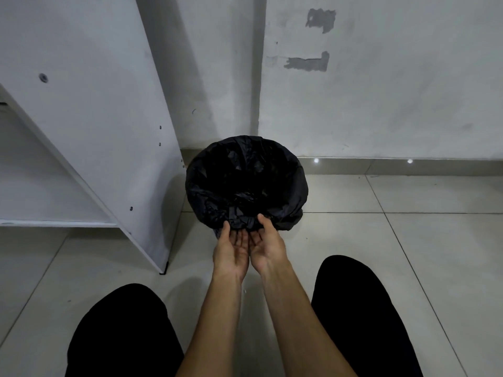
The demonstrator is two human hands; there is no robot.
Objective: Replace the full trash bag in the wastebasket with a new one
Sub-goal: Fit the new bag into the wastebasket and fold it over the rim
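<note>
Two hands met at the near rim of one bin (296, 213) on the tile floor (408, 240): my left hand (231, 253) and right hand (268, 247) lay palms up, fingers pinching the black bag (245, 175) folded over it. One white shelf (89, 126) stood just left, one wall (381, 91) behind. Bin's body was mostly hidden under plastic, the inside too dark to read.
</note>
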